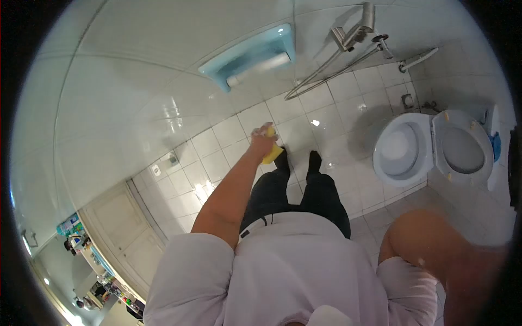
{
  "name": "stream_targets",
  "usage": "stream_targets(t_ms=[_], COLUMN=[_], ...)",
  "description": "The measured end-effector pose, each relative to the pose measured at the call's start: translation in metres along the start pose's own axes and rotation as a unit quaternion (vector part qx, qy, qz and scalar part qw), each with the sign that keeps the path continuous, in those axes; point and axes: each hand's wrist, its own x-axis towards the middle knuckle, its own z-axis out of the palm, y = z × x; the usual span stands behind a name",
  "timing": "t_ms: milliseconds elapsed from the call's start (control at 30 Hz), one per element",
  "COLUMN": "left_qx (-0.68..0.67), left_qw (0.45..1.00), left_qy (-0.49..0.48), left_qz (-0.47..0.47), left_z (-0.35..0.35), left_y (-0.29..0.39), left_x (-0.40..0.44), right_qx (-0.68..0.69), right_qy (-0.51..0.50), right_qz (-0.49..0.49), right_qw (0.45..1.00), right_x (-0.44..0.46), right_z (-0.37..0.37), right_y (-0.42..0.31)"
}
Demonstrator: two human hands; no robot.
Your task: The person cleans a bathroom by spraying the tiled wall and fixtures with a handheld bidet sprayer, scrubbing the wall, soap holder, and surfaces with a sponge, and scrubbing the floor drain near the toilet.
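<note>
My left hand [263, 139] reaches down over the tiled floor, its fingers closed round a yellow sponge [273, 155]. White suds seem to cling to the fingers. The sponge sticks out on both sides of the hand, above my dark-socked feet. At the lower right my right arm [435, 239] is bent and raised; the hand itself lies outside the picture.
A toilet [380, 163] with its lid up stands on the right. On the wall ahead are a blue toilet paper holder [212, 68] and a hand sprayer [368, 19] with a looping hose [312, 79]. A cabinet [117, 217] with a cluttered top stands at the left. The white floor tiles [228, 130] look wet and shiny.
</note>
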Motion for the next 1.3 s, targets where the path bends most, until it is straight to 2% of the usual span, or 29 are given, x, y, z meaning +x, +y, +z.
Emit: stream_targets(t_ms=[33, 67, 100, 133, 167, 200, 233, 267, 300, 333, 367, 400, 467, 533, 567, 600, 633, 700, 733, 800, 867, 933, 1000, 1033, 1100, 1133, 1200, 1233, 1300], left_qx=[0.124, 0.127, -0.029, -0.185, -0.184, -0.196, -0.207, -0.420, -0.419, -0.467, -0.513, -0.510, -0.572, -0.570, -0.573, -0.450, -0.441, -0.199, -0.108, -0.002, 0.031, 0.079, 0.077, 0.079, 0.139, 0.140, 0.231, 0.234, 0.217], left_qw=[0.989, 0.989, 0.999, 0.978, 0.978, 0.980, 0.970, 0.902, 0.902, 0.875, 0.845, 0.846, 0.817, 0.819, 0.817, 0.889, 0.893, 0.977, 0.991, 0.973, 0.971, 0.969, 0.990, 0.990, 0.978, 0.978, 0.927, 0.926, 0.938], left_qy=[0.011, 0.013, 0.025, 0.036, 0.033, -0.007, -0.048, -0.069, -0.073, -0.084, -0.095, -0.098, -0.054, -0.059, -0.058, -0.080, -0.090, -0.043, 0.043, 0.192, 0.176, 0.157, 0.048, 0.047, 0.028, 0.031, 0.074, 0.079, 0.075], left_qz=[0.077, 0.081, -0.005, -0.090, -0.088, 0.014, 0.116, -0.074, -0.072, -0.094, -0.118, -0.121, -0.034, -0.025, -0.017, -0.019, -0.012, 0.060, 0.069, 0.125, 0.158, 0.172, 0.104, 0.105, 0.152, 0.151, 0.285, 0.285, 0.259], left_z=[-0.003, -0.001, 0.006, 0.013, 0.027, 0.046, 0.059, 0.055, 0.054, 0.055, 0.060, 0.072, 0.090, 0.080, 0.073, 0.073, 0.069, 0.063, 0.065, 0.067, 0.070, 0.078, 0.092, 0.098, 0.110, 0.113, 0.111, 0.106, 0.092], left_y=[0.011, 0.021, 0.030, 0.032, 0.019, 0.000, -0.012, 0.021, 0.037, 0.048, 0.052, 0.041, 0.026, 0.046, 0.057, 0.045, 0.044, 0.042, 0.031, 0.017, 0.004, -0.021, -0.044, -0.048, -0.058, -0.066, -0.084, -0.088, -0.094], left_x=[0.002, 0.008, 0.014, 0.023, 0.039, 0.060, 0.074, 0.071, 0.072, 0.073, 0.075, 0.080, 0.097, 0.090, 0.088, 0.097, 0.100, 0.111, 0.128, 0.156, 0.180, 0.204, 0.226, 0.231, 0.238, 0.240, 0.243, 0.239, 0.224], right_qx=[0.016, 0.013, 0.063, 0.112, 0.119, -0.039, -0.140, -0.009, 0.040, 0.010, 0.061, 0.112, 0.121, 0.128, 0.204, 0.279, 0.276, 0.306, 0.304, 0.197, 0.093, -0.039, -0.059, -0.059, -0.061, -0.059, -0.169, -0.166, -0.217], right_qy=[0.036, 0.038, 0.110, 0.180, 0.281, 0.244, 0.097, 0.157, 0.036, -0.095, -0.124, -0.150, -0.158, -0.160, -0.089, -0.016, -0.003, 0.065, 0.077, 0.028, -0.063, -0.113, -0.086, -0.084, 0.061, 0.060, 0.036, 0.037, 0.162], right_qz=[0.029, 0.025, 0.137, 0.246, 0.323, 0.468, 0.581, 0.696, 0.738, 0.740, 0.759, 0.776, 0.766, 0.759, 0.797, 0.820, 0.818, 0.804, 0.800, 0.713, 0.775, 0.784, 0.806, 0.806, 0.807, 0.806, 0.752, 0.749, 0.759], right_qw=[0.999, 0.999, 0.982, 0.946, 0.896, 0.849, 0.796, 0.701, 0.673, 0.666, 0.636, 0.602, 0.611, 0.618, 0.562, 0.499, 0.505, 0.506, 0.511, 0.672, 0.622, 0.609, 0.582, 0.582, 0.585, 0.586, 0.637, 0.640, 0.592], right_x=[-0.015, -0.038, -0.078, -0.123, -0.173, -0.250, -0.291, -0.322, -0.366, -0.385, -0.397, -0.408, -0.433, -0.433, -0.418, -0.411, -0.415, -0.433, -0.467, -0.549, -0.582, -0.606, -0.657, -0.670, -0.694, -0.706, -0.728, -0.746, -0.786], right_z=[-0.004, -0.002, -0.002, 0.003, 0.015, 0.015, 0.038, 0.070, 0.082, 0.095, 0.106, 0.116, 0.138, 0.144, 0.141, 0.136, 0.131, 0.118, 0.116, 0.110, 0.083, 0.056, 0.039, 0.034, 0.024, 0.021, 0.011, 0.007, 0.003], right_y=[0.011, 0.027, 0.051, 0.078, 0.108, 0.141, 0.157, 0.168, 0.177, 0.180, 0.186, 0.189, 0.200, 0.206, 0.210, 0.215, 0.221, 0.240, 0.254, 0.282, 0.295, 0.304, 0.322, 0.325, 0.333, 0.340, 0.365, 0.384, 0.425])
